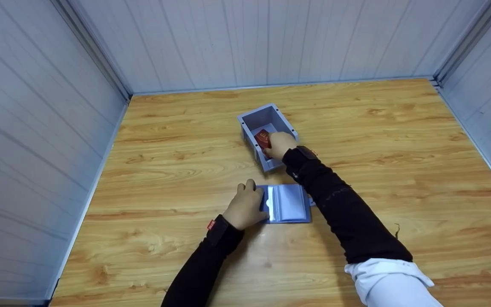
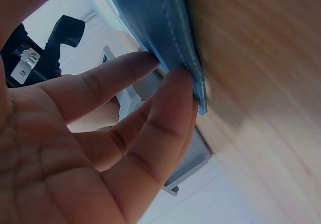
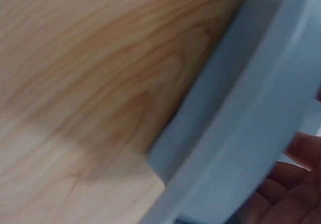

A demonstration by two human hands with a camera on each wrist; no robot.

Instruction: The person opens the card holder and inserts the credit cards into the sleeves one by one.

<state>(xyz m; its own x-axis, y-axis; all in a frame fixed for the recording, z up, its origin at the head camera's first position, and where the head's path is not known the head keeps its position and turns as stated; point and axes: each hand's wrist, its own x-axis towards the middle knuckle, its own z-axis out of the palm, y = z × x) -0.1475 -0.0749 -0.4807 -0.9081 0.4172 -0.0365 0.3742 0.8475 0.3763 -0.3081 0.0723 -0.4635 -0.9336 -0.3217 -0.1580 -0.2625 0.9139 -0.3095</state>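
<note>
Right hand (image 1: 283, 145) gripping red VIP card (image 1: 262, 137) inside gray bin (image 1: 260, 118), left hand (image 1: 245, 205) holding blue cardholder (image 1: 292, 203) before bin; card probably light, stiff, edges suiting pinch.

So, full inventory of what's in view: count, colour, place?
wood-grain tabletop: 1, light brown, beneath everything
panel walls: 3, grey-white, left, back and right
plastic bin: 1, grey, mid-tabletop
VIP card: at least 1, red, inside bin
card wallet: 1, blue, open, nearer than bin
wrist straps: 2, black, one per wrist
black sleeves: 2, forearms
white sleeve: 1, above right black sleeve
left hand: 1, at wallet's left edge
right hand: 1, in bin
</note>
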